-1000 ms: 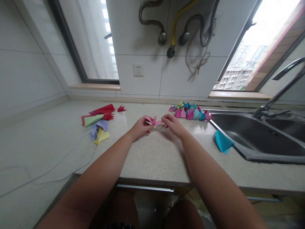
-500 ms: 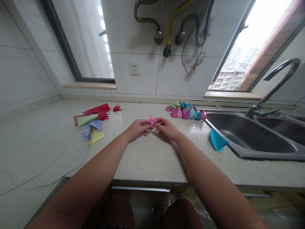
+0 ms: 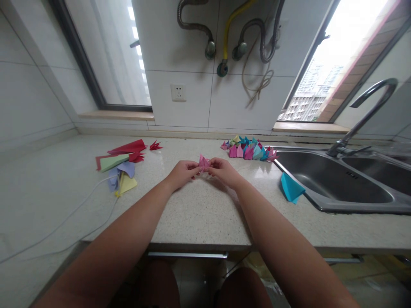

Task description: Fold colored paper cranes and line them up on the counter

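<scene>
A small pink folded paper piece [image 3: 203, 162] is pinched between both my hands just above the speckled countertop [image 3: 199, 209]. My left hand [image 3: 182, 173] grips it from the left with curled fingers. From the right, my right hand [image 3: 224, 170] holds it with fingertips pressed together. The two hands touch at the paper, and most of the piece is hidden between the fingers.
A pile of folded paper pieces in pink, blue and yellow [image 3: 248, 150] lies behind my right hand. Loose coloured sheets [image 3: 120, 164] lie at the left by a white cable [image 3: 73, 222]. A blue folded paper [image 3: 290, 188] rests by the steel sink [image 3: 340, 184] with its tap [image 3: 362, 117].
My hands have drawn closer together around the pink paper, which now looks more compact, its points folded in. The view has shifted slightly.
</scene>
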Motion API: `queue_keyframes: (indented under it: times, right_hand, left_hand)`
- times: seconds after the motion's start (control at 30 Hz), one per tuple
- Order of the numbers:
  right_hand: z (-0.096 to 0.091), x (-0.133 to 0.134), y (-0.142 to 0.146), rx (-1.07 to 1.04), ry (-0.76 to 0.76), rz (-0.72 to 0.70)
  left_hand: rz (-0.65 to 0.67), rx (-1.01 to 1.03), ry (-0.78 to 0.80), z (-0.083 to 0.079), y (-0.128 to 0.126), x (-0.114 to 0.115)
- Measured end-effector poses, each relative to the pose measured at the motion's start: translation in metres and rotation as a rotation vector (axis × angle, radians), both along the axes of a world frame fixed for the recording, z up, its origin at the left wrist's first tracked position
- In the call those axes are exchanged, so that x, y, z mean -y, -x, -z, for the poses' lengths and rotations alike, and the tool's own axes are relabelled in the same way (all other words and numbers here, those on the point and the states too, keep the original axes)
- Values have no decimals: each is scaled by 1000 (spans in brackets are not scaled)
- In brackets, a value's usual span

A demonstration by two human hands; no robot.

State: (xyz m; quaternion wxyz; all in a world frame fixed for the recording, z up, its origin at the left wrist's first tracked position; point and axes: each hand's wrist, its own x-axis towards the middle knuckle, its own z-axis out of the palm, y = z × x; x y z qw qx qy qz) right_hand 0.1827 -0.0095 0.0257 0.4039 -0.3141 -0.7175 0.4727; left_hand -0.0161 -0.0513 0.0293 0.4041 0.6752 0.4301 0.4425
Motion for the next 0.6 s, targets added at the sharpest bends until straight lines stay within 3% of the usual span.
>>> queue_keyframes:
  times: [0.23,0.6]
  right_hand:
    - [-9,5,-1,31,-61,2]
    - [-11,3,-6,-40,-7,3]
  left_hand:
    - [32,23,-5,-5,-1,3]
    - [-18,94,34,-2,-3,0]
